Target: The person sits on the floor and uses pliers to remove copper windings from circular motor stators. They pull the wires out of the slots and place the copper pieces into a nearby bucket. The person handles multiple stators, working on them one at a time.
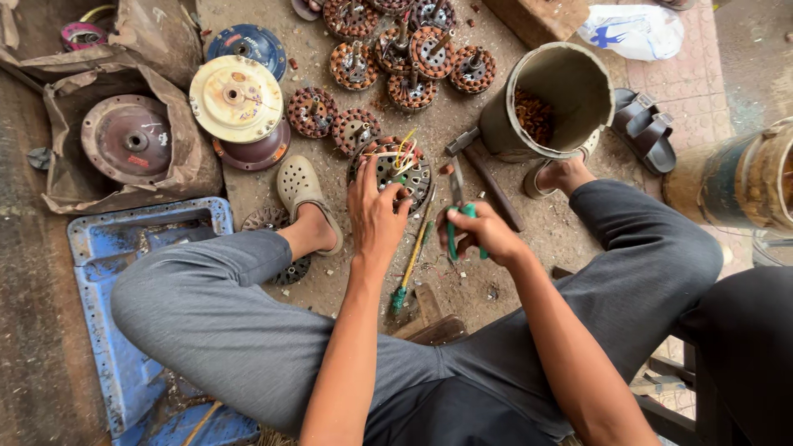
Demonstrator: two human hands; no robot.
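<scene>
Left hand: our left hand (376,216) lies spread over the near rim of the round grey metal motor core with copper windings and loose yellow and green wires (390,169), fingers pressing it down rather than closed round it.
Right hand: our right hand (481,234) is clamped on the green-handled pliers (457,216), whose steel nose points up toward the core's right edge.
Where the core is: on the dusty concrete floor (330,272) between our feet, just in front of the beige perforated clog (302,192), with a wooden-handled hammer (487,177) just to its right.
Weight and stiffness: we judge the core heavy and rigid, a stack of steel plates that will not flex.
Weak parts: the wire ends look thin and springy, and cut strands may prick.
Where to hold: we would bear on the solid outer ring, keeping our fingers off the windings.
Pliers grip: the plastic sleeves seem to give sure purchase.
Nearby: a heap of rusty reddish wound cores (396,49), a grey cylindrical bin holding copper scrap (549,99) and a green-handled screwdriver (410,268).
</scene>
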